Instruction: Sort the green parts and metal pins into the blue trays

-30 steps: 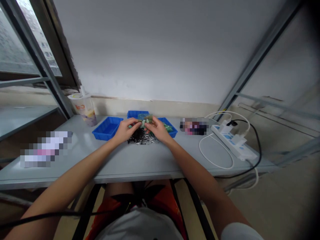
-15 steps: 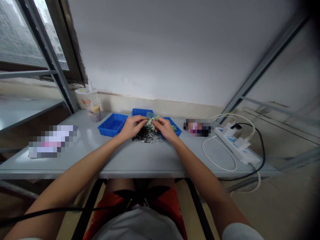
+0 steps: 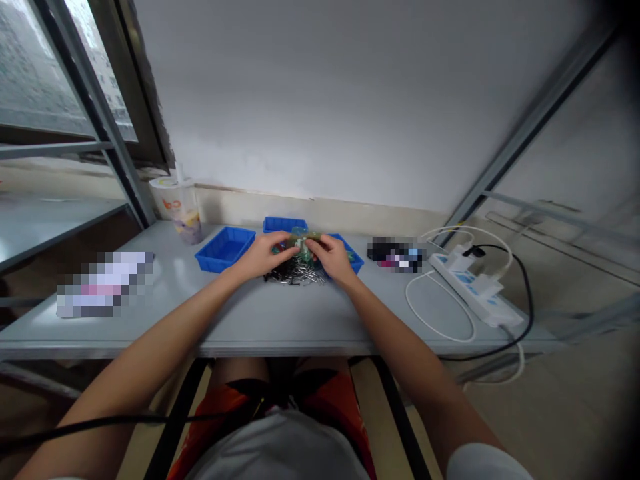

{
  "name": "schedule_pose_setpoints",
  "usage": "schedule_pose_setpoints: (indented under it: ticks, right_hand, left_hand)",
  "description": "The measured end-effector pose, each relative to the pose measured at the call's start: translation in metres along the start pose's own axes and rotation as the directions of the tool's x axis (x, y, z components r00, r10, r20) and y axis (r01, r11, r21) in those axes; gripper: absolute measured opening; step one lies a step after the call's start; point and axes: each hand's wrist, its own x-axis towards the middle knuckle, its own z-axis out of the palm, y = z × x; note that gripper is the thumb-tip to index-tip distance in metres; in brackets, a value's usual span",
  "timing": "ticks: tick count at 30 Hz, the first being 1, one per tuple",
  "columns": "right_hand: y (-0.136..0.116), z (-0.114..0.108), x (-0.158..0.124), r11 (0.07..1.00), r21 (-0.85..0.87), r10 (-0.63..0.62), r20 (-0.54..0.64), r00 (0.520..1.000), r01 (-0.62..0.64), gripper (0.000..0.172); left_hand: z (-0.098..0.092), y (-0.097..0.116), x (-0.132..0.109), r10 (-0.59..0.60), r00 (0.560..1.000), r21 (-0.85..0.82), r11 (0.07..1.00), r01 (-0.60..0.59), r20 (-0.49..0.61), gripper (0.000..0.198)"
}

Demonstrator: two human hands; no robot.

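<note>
Left fingers [image 3: 279,238], right fingers [image 3: 326,241], nearly closed, pinching greenish plastic [image 3: 301,243]

Loose pins [image 3: 300,275]: metal, glint brightly.
Green packet [image 3: 301,241]: seems thin, see-through plastic, though too small and half covered to be sure.
Blue trays [image 3: 226,249]: moulded plastic, smooth, show a faint sheen.
Tabletop [image 3: 300,323]: smooth, hard, reflects light dully.
Drink cup [image 3: 181,217]: clear plastic, glossy.
Power strip [image 3: 473,293]: white plastic, smooth.
Frame post [image 3: 537,110]: painted metal.
Wall [image 3: 320,113]: matt, turns rough beside the window [image 3: 35,80].
Shirt [image 3: 285,447]: cloth, matt, creased.
Shorts [image 3: 333,407]: cloth.
</note>
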Motion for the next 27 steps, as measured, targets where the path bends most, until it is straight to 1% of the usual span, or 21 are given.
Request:
schedule_pose_setpoints:
  ticks: [3,5,8,11,15,20,23,27]
  right_hand:
    - [0.001,-0.001,0.0,0.999,-0.039,-0.036,-0.015,0.999,0.035,0.026]
    - [0.001,-0.001,0.0,0.993,-0.095,-0.071,-0.013,0.997,0.069,0.026]
    - [-0.001,-0.001,0.0,0.978,-0.158,-0.138,0.018,0.99,0.14,0.025]
    - [-0.003,-0.002,0.001,0.962,-0.201,-0.179,0.037,0.983,0.183,0.029]
    - [-0.002,-0.004,0.001,0.94,-0.284,-0.176,0.075,0.981,0.191,0.032]
    - [-0.001,-0.005,0.001,0.932,-0.291,-0.175,0.151,0.973,0.214,0.033]
    - [-0.001,-0.005,0.001,0.926,-0.315,-0.17,0.142,0.975,0.207,0.037]
    - [-0.002,-0.005,0.002,0.923,-0.337,-0.163,0.096,0.982,0.187,0.042]
  left_hand:
    - [-0.002,-0.003,0.001,0.073,0.997,0.042,0.996,-0.074,0.02,0.018]
    - [-0.002,-0.004,0.001,0.105,0.994,0.053,0.993,-0.105,0.006,0.018]
    - [-0.003,-0.004,0.001,0.116,0.993,0.064,0.991,-0.115,-0.003,0.015]
    - [-0.003,-0.006,0.0,0.118,0.993,0.084,0.989,-0.119,0.01,0.015]
    - [-0.001,-0.01,-0.001,0.137,0.99,0.107,0.985,-0.134,-0.019,0.019]
    - [0.0,-0.013,-0.002,0.131,0.989,0.083,0.989,-0.125,-0.068,0.016]
    - [0.001,-0.01,-0.002,0.104,0.992,0.071,0.993,-0.099,-0.07,0.017]
    - [0.003,-0.005,-0.001,0.068,0.995,0.062,0.996,-0.063,-0.077,0.019]
